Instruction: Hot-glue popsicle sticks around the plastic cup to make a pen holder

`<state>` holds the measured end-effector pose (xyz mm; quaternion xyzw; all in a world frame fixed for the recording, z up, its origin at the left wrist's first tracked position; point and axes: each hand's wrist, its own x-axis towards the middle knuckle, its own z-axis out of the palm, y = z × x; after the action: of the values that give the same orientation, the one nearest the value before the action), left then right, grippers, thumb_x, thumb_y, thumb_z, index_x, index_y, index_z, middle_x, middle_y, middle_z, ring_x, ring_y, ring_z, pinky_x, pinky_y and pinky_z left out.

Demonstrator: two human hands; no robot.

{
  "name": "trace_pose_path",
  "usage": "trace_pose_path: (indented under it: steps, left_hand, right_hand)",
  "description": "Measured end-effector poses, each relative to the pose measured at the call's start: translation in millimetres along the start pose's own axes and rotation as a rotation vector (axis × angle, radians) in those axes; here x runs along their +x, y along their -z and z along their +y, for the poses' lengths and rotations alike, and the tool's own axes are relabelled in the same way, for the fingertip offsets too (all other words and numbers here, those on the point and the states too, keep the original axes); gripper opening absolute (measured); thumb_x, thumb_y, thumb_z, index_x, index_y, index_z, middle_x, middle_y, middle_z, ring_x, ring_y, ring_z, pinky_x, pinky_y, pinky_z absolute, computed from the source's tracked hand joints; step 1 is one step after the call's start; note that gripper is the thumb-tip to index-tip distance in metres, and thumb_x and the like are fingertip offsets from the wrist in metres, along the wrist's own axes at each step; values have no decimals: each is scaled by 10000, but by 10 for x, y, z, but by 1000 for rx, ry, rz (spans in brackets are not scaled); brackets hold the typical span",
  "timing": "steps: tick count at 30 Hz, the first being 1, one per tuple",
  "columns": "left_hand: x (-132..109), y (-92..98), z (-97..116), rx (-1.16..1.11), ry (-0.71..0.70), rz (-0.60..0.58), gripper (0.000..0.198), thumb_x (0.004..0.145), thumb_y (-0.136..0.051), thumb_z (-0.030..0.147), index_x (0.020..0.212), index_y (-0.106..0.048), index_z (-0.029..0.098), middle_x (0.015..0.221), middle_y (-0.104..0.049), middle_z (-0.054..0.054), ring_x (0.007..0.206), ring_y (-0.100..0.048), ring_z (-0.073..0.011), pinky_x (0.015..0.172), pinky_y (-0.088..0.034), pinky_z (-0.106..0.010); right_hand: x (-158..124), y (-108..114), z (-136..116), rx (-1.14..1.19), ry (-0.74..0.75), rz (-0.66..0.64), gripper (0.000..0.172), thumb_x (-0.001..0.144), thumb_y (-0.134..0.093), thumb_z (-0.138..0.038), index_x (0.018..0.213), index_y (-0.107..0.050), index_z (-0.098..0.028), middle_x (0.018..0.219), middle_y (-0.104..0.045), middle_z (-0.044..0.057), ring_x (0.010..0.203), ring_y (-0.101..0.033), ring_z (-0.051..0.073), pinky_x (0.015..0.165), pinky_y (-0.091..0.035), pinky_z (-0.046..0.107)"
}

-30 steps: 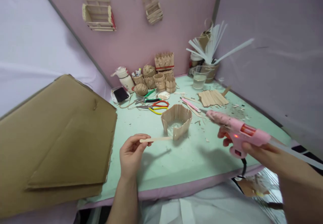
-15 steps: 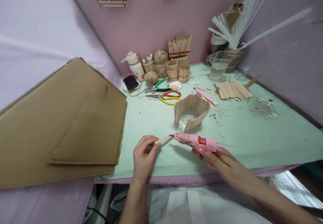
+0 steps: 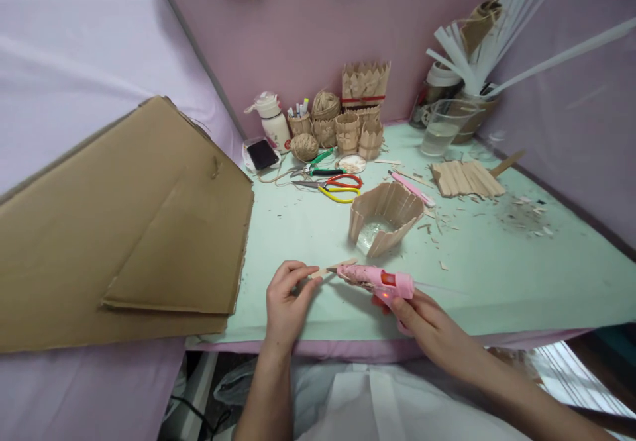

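Between the thumb and fingers of my left hand [image 3: 289,300] is the near end of a flat wooden craft stick [image 3: 349,261], held just above the table's front part. My right hand [image 3: 422,318] is wrapped round the handle of a pink hot glue gun [image 3: 370,277], whose orange light glows. The gun's dark nozzle points left and meets the stick close to my left fingertips. A clear glue stick juts from the gun's back. Behind the gun stands a clear-bottomed container [image 3: 386,219] with craft sticks lining its sides.
Scissors [image 3: 330,188], pliers [image 3: 318,171] and a pink craft knife [image 3: 412,188] lie beyond the container. A flat stick panel [image 3: 467,178] and wood scraps are on the right. Cardboard [image 3: 173,229] covers the left. At the back are twine balls [image 3: 305,147] and a water cup [image 3: 442,130].
The glue gun has shifted left, its nozzle now nearer my left fingertips along the stick. The camera view has turned a little, so the background sits farther right.
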<state>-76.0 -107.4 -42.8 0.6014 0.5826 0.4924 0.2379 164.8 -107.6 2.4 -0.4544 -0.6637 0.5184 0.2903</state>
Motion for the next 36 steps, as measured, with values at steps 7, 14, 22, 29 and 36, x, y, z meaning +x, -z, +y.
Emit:
trace_pose_path:
  steps: [7, 14, 22, 29, 36]
  left_hand:
    - [2, -8, 19, -15, -8, 19, 97, 827, -733, 259, 904, -786, 232, 859, -636, -23, 735, -580, -125, 659, -465, -236]
    - [1, -8, 12, -5, -19, 20, 106, 826, -731, 239, 917, -786, 235, 871, -635, -27, 759, -590, -133, 680, -473, -244]
    - [0, -4, 15, -4, -16, 14, 119, 823, -734, 237, 928, -789, 246, 873, -633, -20, 733, -576, -122, 662, -460, -237]
    - [-4, -5, -2, 0, -31, 11, 117, 828, -735, 234, 934, -784, 245, 879, -631, -16, 749, -579, -120, 673, -463, -232]
    - [-5, -4, -7, 18, -54, 12, 111, 839, -728, 226, 937, -777, 243, 875, -626, -9, 748, -579, -113, 673, -466, -225]
  right_hand:
    - [1, -18, 23, -37, 6, 27, 599, 952, -323, -676, 1080, -744, -270, 640, -637, 30, 567, -536, 208, 666, -545, 344]
    - [-5, -24, 79, -38, -5, 34, 607, 950, -323, -677, 1122, -733, -264, 704, -659, 40, 587, -539, 206, 673, -540, 341]
    - [-1, -32, 69, -45, -15, 49, 596, 948, -330, -678, 1023, -743, -256, 690, -651, 43, 627, -552, 215, 672, -535, 336]
    - [3, -31, 55, -55, -15, 53, 575, 956, -332, -660, 918, -743, -261, 606, -609, 24, 577, -530, 206, 685, -541, 346]
    - [-21, -23, 33, -29, -76, 51, 562, 950, -360, -658, 911, -743, -249, 642, -641, 26, 652, -578, 218, 786, -543, 368]
